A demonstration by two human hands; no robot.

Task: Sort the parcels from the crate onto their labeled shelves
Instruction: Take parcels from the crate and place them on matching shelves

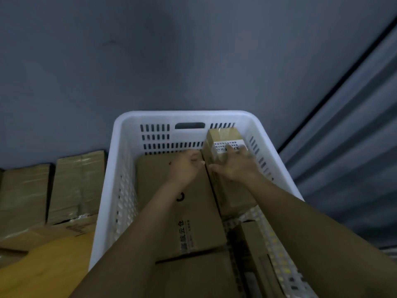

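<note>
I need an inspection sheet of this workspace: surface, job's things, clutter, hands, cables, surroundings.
Surface: grey floor, bare beyond the crate.
Job's things: white crate holding cardboard parcels; a large flat parcel at left, a labelled narrow parcel at right.
Clutter: cardboard boxes stacked on the floor left of the crate.
Hands: left hand on the large flat parcel's far edge; right hand on the labelled narrow parcel. Whether either grips is unclear.
Cables: nothing seen.
Surroundings: grey ribbed panel at right; no shelves in view.

Both forearms were bare to the frame's edge, with no sleeves showing. The left hand (185,166) and right hand (235,166) wore no gloves, rings or watch.
</note>
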